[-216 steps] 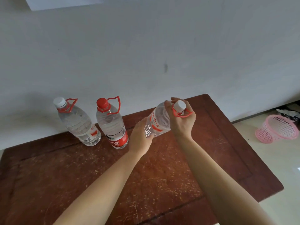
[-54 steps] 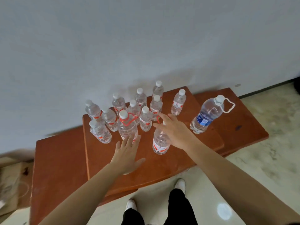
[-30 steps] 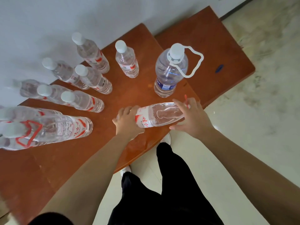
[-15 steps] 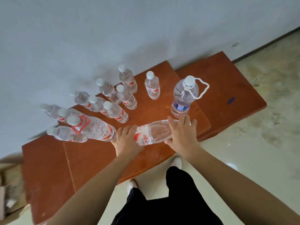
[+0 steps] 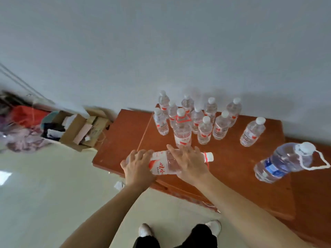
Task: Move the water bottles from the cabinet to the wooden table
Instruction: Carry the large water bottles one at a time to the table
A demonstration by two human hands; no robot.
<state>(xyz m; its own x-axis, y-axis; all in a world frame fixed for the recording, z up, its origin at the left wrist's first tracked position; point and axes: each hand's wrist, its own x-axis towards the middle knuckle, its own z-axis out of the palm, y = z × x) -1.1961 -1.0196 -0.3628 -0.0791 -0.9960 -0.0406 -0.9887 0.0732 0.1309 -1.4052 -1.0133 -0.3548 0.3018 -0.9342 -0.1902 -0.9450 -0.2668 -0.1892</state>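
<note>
I hold a large clear water bottle (image 5: 162,164) with a red-and-white label on its side above the front edge of the reddish-brown cabinet (image 5: 232,167). My left hand (image 5: 137,166) grips its base end. My right hand (image 5: 188,162) wraps its upper part, and the white cap with a red handle ring points right. Behind it stand a tall bottle with a red handle (image 5: 182,130) and several small bottles (image 5: 221,127). A big blue-labelled bottle with a white handle (image 5: 284,161) stands at the right. The wooden table is out of view.
Open cardboard boxes (image 5: 84,129) and a heap of cloth and bags (image 5: 21,122) lie on the floor at the left against the grey wall. Pale tiled floor (image 5: 53,194) spreads left and below. My white shoes (image 5: 146,230) stand just in front of the cabinet.
The view has swung left, so the cabinet now sits right of centre and the boxes have come into sight. The bottle stays on its side in both hands, lifted slightly leftward.
</note>
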